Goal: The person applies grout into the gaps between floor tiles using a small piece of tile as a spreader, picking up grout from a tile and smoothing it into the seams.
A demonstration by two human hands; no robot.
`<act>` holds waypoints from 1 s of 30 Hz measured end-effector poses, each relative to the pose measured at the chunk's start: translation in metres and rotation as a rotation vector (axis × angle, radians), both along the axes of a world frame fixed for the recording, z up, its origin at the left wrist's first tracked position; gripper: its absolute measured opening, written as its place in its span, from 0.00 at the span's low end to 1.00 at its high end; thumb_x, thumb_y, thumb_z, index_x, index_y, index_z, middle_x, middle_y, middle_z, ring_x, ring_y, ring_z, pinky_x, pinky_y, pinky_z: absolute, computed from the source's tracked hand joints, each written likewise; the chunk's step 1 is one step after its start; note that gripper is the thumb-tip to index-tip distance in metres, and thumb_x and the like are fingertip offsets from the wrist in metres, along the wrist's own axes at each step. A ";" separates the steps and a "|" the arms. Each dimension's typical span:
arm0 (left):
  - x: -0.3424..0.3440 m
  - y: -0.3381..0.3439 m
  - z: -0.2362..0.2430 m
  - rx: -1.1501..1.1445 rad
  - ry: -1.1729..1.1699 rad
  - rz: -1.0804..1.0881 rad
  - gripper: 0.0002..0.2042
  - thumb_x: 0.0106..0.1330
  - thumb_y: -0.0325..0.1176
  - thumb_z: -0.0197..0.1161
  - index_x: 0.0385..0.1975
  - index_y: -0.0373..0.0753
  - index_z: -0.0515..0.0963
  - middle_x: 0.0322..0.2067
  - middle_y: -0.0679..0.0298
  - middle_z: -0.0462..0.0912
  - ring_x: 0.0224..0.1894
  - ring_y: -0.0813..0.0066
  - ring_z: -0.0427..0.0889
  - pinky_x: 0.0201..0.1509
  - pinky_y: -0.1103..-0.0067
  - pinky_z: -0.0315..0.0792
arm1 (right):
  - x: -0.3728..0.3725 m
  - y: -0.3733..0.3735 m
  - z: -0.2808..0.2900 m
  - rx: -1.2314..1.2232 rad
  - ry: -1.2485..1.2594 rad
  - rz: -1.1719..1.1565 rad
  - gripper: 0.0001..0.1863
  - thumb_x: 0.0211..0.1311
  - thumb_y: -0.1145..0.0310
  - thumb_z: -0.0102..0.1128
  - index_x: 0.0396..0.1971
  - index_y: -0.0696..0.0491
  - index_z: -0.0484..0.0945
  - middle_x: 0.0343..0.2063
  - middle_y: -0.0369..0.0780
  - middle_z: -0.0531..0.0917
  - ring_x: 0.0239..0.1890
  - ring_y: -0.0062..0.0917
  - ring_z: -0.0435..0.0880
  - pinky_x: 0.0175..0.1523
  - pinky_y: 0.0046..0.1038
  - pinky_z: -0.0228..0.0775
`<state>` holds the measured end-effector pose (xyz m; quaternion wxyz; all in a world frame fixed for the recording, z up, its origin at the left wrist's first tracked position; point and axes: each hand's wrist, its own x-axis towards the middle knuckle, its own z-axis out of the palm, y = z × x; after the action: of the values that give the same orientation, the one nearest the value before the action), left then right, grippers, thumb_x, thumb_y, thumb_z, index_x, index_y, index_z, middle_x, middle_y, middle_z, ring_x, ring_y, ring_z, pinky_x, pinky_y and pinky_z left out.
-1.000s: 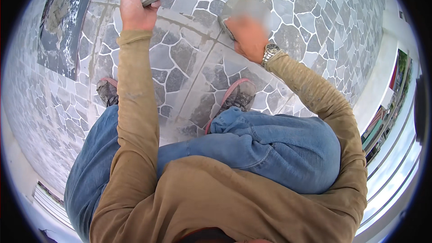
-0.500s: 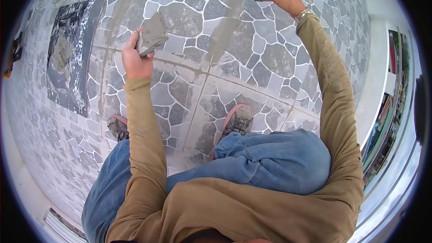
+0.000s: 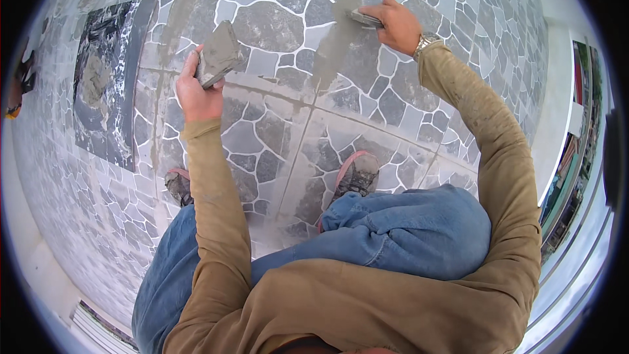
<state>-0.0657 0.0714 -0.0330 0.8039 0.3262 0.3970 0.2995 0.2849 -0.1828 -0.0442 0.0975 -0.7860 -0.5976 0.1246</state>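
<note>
My left hand (image 3: 200, 95) is closed round a flat slab (image 3: 219, 56) coated in grey mortar, held above the crazy-paving patterned floor tiles (image 3: 268, 29). Further forward and to the right, my right hand (image 3: 398, 28) grips a small flat grey scraper (image 3: 363, 18) over a wide smear of grey grout (image 3: 331, 56) along a tile joint. A black board (image 3: 121, 131) streaked with white lies at the left, bearing a heap of mortar (image 3: 96, 78).
My shoes (image 3: 354, 174) are on the tiled floor beneath my bent knees. A white wall (image 3: 550, 105) and a railed opening (image 3: 583, 223) run along the right. Dark and yellow shapes (image 3: 16, 95) at the far left edge are too distorted to identify.
My right hand moved out to the upper right, then came back left and slightly down onto the grout smear. The mortar-coated slab in my left hand appears lower in view than a second ago.
</note>
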 end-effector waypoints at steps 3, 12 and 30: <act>0.015 -0.012 -0.001 -0.039 0.003 0.001 0.14 0.78 0.36 0.49 0.51 0.36 0.78 0.38 0.67 0.83 0.31 0.79 0.78 0.23 0.80 0.63 | 0.059 0.038 -0.013 0.031 -0.154 -0.147 0.29 0.48 0.73 0.58 0.55 0.46 0.82 0.38 0.43 0.86 0.48 0.41 0.80 0.49 0.43 0.79; 0.015 -0.007 0.002 -0.049 -0.015 0.003 0.15 0.78 0.37 0.49 0.54 0.35 0.77 0.38 0.66 0.82 0.31 0.79 0.77 0.23 0.79 0.62 | -0.096 -0.003 -0.002 0.089 0.008 0.029 0.15 0.47 0.72 0.59 0.38 0.51 0.82 0.36 0.39 0.86 0.42 0.42 0.79 0.43 0.45 0.78; 0.038 -0.019 0.040 0.031 -0.014 -0.122 0.16 0.79 0.35 0.45 0.57 0.37 0.74 0.43 0.64 0.83 0.33 0.79 0.79 0.24 0.83 0.64 | 0.104 0.075 -0.027 -0.061 -0.089 -0.221 0.22 0.50 0.72 0.62 0.49 0.44 0.86 0.42 0.45 0.88 0.48 0.41 0.86 0.56 0.43 0.77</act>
<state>-0.0277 0.0526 0.0068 0.8183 0.3600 0.3660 0.2585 0.3893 -0.1076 -0.0714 0.0599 -0.8544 -0.5071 0.0961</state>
